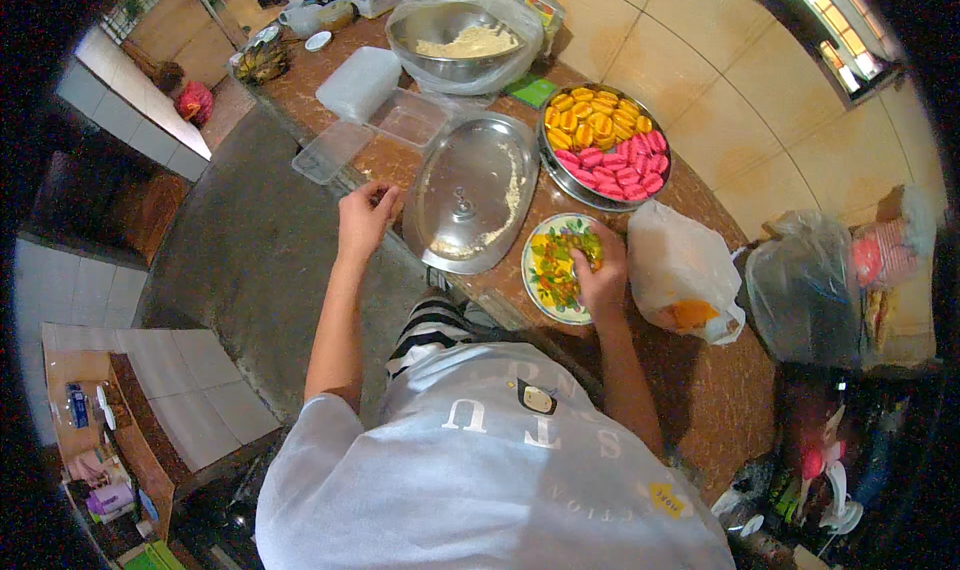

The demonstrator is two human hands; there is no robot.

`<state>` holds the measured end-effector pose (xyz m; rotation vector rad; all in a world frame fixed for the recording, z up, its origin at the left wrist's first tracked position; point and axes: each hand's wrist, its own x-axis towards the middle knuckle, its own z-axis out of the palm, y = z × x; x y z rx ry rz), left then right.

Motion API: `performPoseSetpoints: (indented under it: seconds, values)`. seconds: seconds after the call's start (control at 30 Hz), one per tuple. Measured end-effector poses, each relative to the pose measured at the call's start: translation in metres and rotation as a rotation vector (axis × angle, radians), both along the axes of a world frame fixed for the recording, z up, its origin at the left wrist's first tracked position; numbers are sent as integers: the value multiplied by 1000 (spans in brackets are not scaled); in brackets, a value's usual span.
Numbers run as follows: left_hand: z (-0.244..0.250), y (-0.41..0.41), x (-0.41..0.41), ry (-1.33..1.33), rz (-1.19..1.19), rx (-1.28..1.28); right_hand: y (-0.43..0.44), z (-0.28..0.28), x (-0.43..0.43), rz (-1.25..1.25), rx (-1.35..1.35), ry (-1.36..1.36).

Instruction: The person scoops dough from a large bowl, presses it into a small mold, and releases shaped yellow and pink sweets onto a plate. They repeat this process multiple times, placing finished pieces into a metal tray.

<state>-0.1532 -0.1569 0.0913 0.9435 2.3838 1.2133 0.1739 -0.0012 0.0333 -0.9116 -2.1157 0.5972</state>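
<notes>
My right hand (604, 276) is over a round plate (538, 300) with a bright fruit-and-leaf pattern. A small shiny metal edge (575, 270) shows by the thumb; whether the hand grips it is unclear. My left hand (364, 221) hovers off the counter's front edge, fingers curled in, with nothing visible in it. Right of it lies an oval metal tray or lid (469, 172) with a small central knob and pale crumbs or powder on it. Behind the plate, a round metal steamer tray (609, 202) holds yellow-orange and pink ridged pieces of dough or sweets.
A metal bowl (457, 64) wrapped in clear plastic holds pale crumbly dough or flour. Clear plastic containers (409, 116) and a loose lid (330, 152) lie nearby. A white plastic bag (679, 270) stands right of the plate. Bananas (262, 61) sit at the far end. Another person (193, 103) is beyond the doorway.
</notes>
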Motion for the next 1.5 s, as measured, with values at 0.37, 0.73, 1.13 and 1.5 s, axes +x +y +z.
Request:
performPoseSetpoints:
  seconds: [0.37,0.73,1.13,1.5]
  values:
    - [-44,3,-63,-74,-97,111,-4,-52,-181,311,-223,-158]
    - [-49,14,-184,-524,-269,113,59,62,-246,-88,-382,-181]
    - [-25,170,-215,-1247,-390,305,310,48,-427,135,-120,-567]
    - [-31,228,-206,-1160,-226,429,330,-43,-425,98,-256,-621]
